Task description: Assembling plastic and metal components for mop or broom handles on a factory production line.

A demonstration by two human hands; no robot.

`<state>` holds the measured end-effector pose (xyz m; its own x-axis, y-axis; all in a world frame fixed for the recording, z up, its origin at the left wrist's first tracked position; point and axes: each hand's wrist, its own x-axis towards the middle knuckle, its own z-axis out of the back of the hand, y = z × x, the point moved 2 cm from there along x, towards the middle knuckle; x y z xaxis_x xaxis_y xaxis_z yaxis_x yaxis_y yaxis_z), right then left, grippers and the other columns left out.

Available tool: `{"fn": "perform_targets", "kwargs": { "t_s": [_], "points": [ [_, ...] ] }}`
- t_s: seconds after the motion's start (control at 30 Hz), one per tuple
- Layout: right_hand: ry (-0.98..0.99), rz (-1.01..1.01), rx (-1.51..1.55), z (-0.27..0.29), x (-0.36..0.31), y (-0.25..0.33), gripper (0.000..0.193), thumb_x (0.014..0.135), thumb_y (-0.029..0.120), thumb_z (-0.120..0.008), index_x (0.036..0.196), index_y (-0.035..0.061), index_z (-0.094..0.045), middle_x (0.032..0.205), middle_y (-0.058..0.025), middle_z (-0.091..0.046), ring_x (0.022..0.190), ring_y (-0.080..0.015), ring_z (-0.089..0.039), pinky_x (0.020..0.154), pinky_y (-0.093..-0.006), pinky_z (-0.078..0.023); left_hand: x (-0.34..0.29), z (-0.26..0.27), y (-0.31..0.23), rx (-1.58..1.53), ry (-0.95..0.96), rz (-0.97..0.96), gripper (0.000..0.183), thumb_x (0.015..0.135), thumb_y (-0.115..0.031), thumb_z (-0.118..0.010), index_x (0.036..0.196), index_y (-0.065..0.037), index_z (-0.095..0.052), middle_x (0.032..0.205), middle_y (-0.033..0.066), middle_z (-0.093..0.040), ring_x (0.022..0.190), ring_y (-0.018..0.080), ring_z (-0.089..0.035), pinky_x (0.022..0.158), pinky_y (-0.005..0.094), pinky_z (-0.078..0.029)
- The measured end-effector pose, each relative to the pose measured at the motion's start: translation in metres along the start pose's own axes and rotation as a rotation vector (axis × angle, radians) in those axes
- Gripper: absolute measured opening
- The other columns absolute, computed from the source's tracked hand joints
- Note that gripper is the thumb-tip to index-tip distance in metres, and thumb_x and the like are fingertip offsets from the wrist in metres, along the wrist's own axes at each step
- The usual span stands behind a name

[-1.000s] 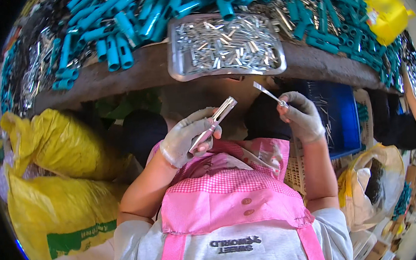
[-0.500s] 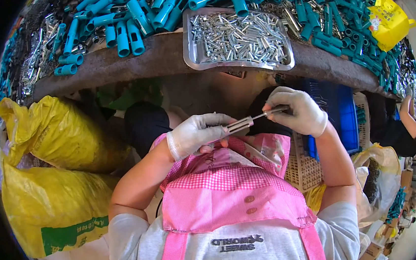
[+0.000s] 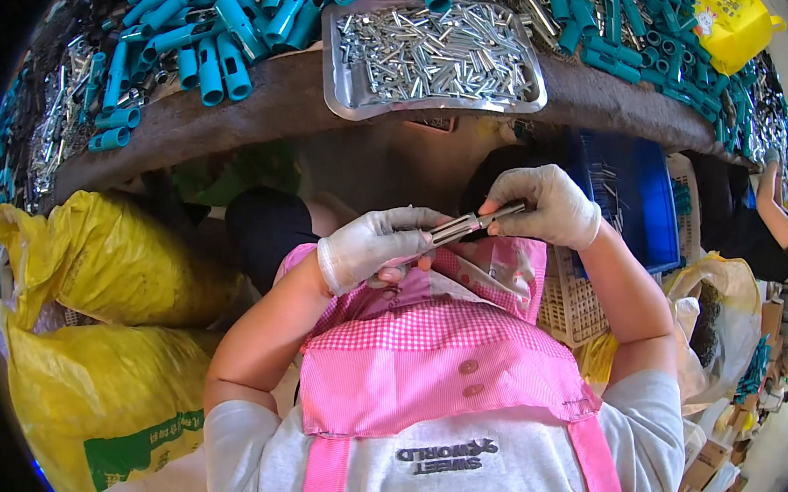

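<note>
The left hand (image 3: 375, 246) is gripping the slotted metal tube (image 3: 454, 230), fingers curled shut; its long axis is pointing just past two o'clock, where the right hand's (image 3: 545, 206) fingertips are tightly pinching a slim metal piece (image 3: 507, 210), roughly in line.

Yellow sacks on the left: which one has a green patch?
The sack lower in the picture; its green patch sets it apart. The upper sack shows none.
</note>
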<state>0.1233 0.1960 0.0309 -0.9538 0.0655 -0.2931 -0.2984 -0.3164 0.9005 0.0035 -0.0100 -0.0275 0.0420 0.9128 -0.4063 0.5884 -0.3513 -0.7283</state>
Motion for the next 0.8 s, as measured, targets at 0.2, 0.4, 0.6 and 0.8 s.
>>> {"fn": "perform_targets", "kwargs": {
  "t_s": [0.2, 0.4, 0.6, 0.8],
  "points": [
    [0.016, 0.102, 0.025, -0.011, -0.005, -0.020, 0.019, 0.072, 0.004, -0.077, 0.087, 0.0004, -0.066, 0.082, -0.0027, -0.065, 0.073, -0.0073, -0.059, 0.066, -0.0226, -0.049, 0.008, -0.006, 0.013, -0.008, 0.068, 0.076, 0.044, 0.092, -0.017, -0.054, 0.133, -0.005, -0.045, 0.081, 0.0031, -0.057, 0.055, 0.0030, -0.044, 0.046, 0.0144, -0.036],
    [-0.102, -0.084, 0.446, -0.007, -0.011, -0.021, 0.011, 0.086, 0.003, -0.062, 0.095, -0.0022, -0.062, 0.090, -0.0078, -0.064, 0.085, -0.0117, -0.062, 0.073, -0.0230, -0.051, 0.009, -0.003, 0.019, -0.192, 0.119, -0.009, 0.046, 0.092, -0.018, -0.054, 0.134, -0.002, -0.042, 0.078, 0.0029, -0.054, 0.058, 0.0029, -0.045, 0.044, 0.0133, -0.033],
    [-0.162, -0.086, 0.370, -0.020, -0.004, -0.033, 0.015, 0.088, 0.006, -0.060, 0.099, -0.0024, -0.065, 0.083, -0.0032, -0.064, 0.073, -0.0080, -0.059, 0.068, -0.0220, -0.050, 0.010, -0.009, 0.004, -0.205, 0.027, 0.054, 0.045, 0.091, -0.019, -0.056, 0.132, -0.004, -0.041, 0.082, 0.0050, -0.056, 0.055, 0.0041, -0.047, 0.042, 0.0138, -0.032],
    [-0.189, -0.024, 0.268, -0.023, 0.007, -0.029, 0.019, 0.092, 0.008, -0.055, 0.105, -0.0020, -0.065, 0.087, -0.0044, -0.063, 0.071, -0.0077, -0.058, 0.064, -0.0215, -0.049, 0.014, -0.006, 0.004, -0.311, 0.029, 0.008, 0.035, 0.090, -0.019, -0.055, 0.120, -0.007, -0.040, 0.087, 0.0081, -0.054, 0.049, 0.0058, -0.043, 0.038, 0.0165, -0.028]
  ]
}}
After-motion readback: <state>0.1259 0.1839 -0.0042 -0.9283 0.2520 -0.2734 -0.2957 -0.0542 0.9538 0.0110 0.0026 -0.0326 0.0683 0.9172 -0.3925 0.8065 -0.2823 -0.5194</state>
